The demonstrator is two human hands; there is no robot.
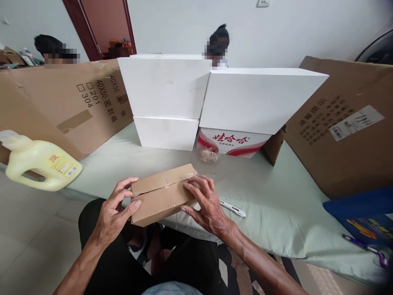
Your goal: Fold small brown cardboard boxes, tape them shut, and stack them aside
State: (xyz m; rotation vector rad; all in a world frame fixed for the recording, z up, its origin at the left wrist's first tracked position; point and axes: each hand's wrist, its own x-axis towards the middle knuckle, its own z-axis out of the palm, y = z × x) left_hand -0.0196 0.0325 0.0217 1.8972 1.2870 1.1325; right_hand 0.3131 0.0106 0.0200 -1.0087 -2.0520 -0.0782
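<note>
A small brown cardboard box [161, 192] with clear tape along its top seam lies at the near edge of a pale green surface [264, 192]. My left hand [115, 209] grips its left end, thumb on the top and fingers curled round the corner. My right hand [204, 203] rests on the right end, fingers curved and pressed on the taped seam. A white pen-like tool [232, 208] lies on the green surface just right of my right hand.
White boxes [167, 88] [260, 98] are stacked behind, over a red-and-white printed carton [230, 143]. Large cardboard cartons [64, 102] [346, 127] stand at both sides. A yellow jug [41, 164] lies at left. A blue bag [365, 217] sits at right. Two people are beyond the boxes.
</note>
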